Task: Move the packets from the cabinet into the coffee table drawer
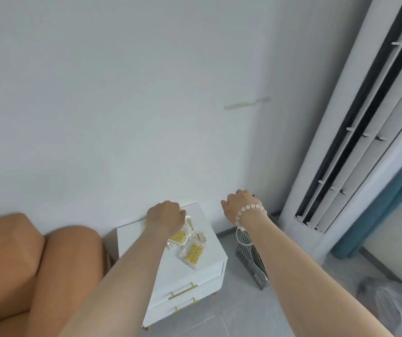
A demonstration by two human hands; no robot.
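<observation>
Recorded a pale painted wall (122, 93) across the far side and a grey tiled floor (243, 312) below it. Found a small white cabinet (131, 239) set against that wall at centre, with two closed drawers (195, 273) on its near face, each fitted with a gold bar handle (183, 290). Located the packets (193, 254) in a loose pile on the cabinet top, toward its right half: clear wrappers with yellow printed panels, several overlapping.

Noted the left hand (164, 216) knuckles-up over the far end of that pile, fingers curled under and clasping packets, with white wrapper edges visible just right of the knuckles. Noted the right hand (239, 205) well apart from the left, held in the air beyond the cabinet's right side, near the wall. Saw only its back, fingers turned away, so could not tell whether closed or holding anything. Logged a pale bead bracelet (246, 212) on the right wrist.

Observed a grey slotted rack (246, 254) standing on the floor just right of the cabinet, below the right forearm. Observed a tall white air conditioner (341, 142) at far right, a teal curtain (365, 227) beside it, and clear plastic sheeting (389, 307) at the near right corner. Logged brown sofa cushions (12, 263) left of the cabinet.
</observation>
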